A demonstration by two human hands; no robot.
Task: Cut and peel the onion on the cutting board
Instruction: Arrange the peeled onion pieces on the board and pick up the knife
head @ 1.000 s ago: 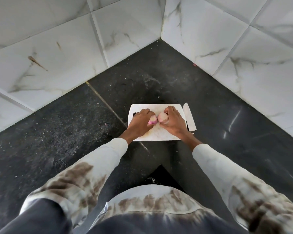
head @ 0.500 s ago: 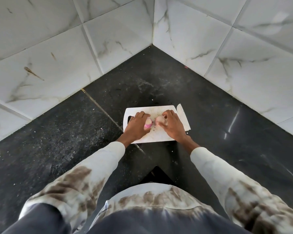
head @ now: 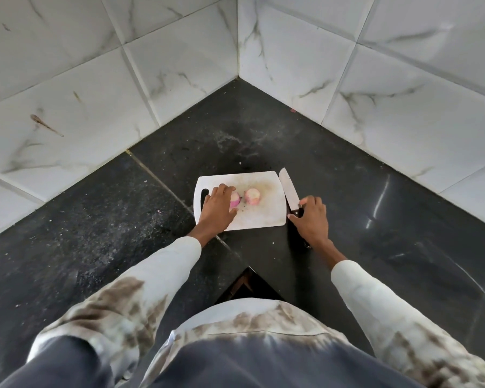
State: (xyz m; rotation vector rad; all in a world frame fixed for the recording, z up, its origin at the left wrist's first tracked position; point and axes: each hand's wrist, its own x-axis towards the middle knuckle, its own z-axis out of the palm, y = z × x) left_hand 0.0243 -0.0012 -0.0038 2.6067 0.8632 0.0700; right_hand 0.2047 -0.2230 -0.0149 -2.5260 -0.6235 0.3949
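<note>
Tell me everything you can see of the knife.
The knife lies flat on the dark counter, along the right edge of the white cutting board, its tip pointing away from the person. The blade is broad, pale and bare. The handle looks dark with a reddish tint; the right hand covers most of it, fingers on it, the grip not yet plainly closed.

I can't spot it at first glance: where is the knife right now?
In the head view, the knife lies on the dark counter along the cutting board's right edge, the right hand on its handle.
</note>
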